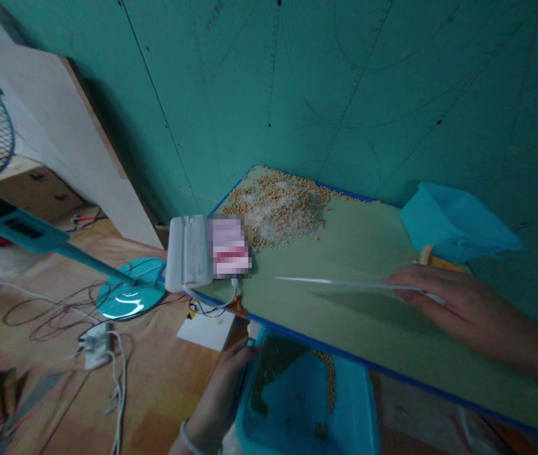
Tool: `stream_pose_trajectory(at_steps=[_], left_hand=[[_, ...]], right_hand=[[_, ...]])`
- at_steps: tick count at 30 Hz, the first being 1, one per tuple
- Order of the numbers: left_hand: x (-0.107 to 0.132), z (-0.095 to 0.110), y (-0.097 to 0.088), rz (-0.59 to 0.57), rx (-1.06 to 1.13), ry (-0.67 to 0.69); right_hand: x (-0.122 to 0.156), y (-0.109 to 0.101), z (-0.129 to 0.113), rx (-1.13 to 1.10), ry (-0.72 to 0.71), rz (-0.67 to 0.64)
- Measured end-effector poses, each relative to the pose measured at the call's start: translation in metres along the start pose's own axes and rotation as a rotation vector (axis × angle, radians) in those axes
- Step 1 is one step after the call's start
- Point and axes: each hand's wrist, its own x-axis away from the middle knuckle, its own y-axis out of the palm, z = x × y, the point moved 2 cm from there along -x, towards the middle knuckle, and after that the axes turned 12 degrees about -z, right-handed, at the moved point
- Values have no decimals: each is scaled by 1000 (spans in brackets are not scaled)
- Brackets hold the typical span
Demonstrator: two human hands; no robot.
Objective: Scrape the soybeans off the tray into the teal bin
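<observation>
My right hand is closed on a thin, pale flat strip, seen nearly edge-on, and holds it over the pale green tabletop. Whether the strip is a card, a ruler or a blade I cannot tell. Below the table's front edge, my left hand grips the left rim of a blue plastic basin. Dark green grains and yellow beans lie along the inside of the basin. At the table's far left corner is a heap of yellow beans mixed with whitish grains.
A white device and a phone-like item with a blurred screen sit at the table's left end. A blue bag stands at the back right. On the floor are a fan base, a power strip and cables.
</observation>
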Motion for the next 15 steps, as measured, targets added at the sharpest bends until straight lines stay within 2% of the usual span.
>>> stream_pose_trajectory(at_steps=[5, 10, 15], left_hand=[[6, 1, 3, 29, -7, 9], [5, -5, -9, -49, 21, 95], [0, -5, -13, -84, 24, 113]], right_hand=[[-46, -7, 10, 20, 19, 122], [-83, -5, 28, 33, -1, 194], [-102, 2, 60, -49, 124, 300]])
